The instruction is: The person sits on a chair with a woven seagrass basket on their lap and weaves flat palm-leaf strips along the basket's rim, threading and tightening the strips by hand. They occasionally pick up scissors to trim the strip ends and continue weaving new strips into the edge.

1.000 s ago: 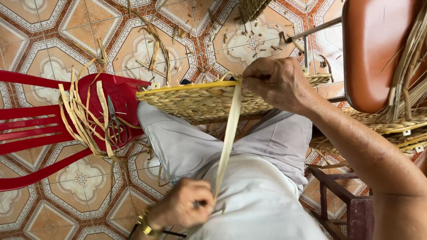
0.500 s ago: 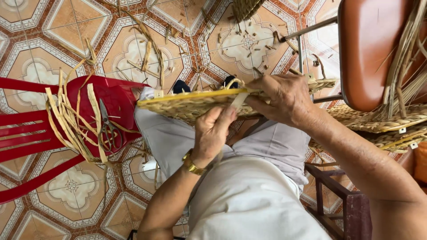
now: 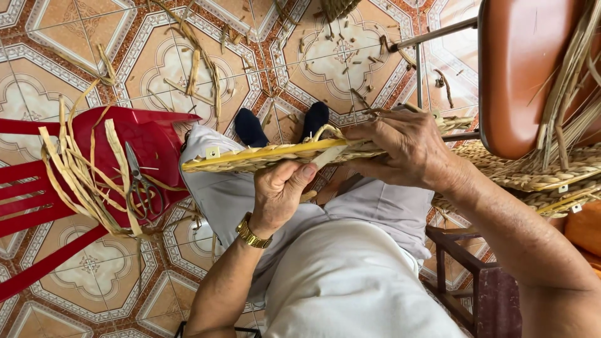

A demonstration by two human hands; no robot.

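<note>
Both hands clench the woven tray (image 3: 263,158), left hand (image 3: 278,194) pinching the straw strip (image 3: 327,156), right hand (image 3: 407,150) steadying; yanking hard could snap it.

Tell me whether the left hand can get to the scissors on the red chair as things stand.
Probably yes. The scissors lie uncovered on the red chair just left of the knees, with nothing between. But the left hand is gripping the woven tray and would have to let go.
</note>
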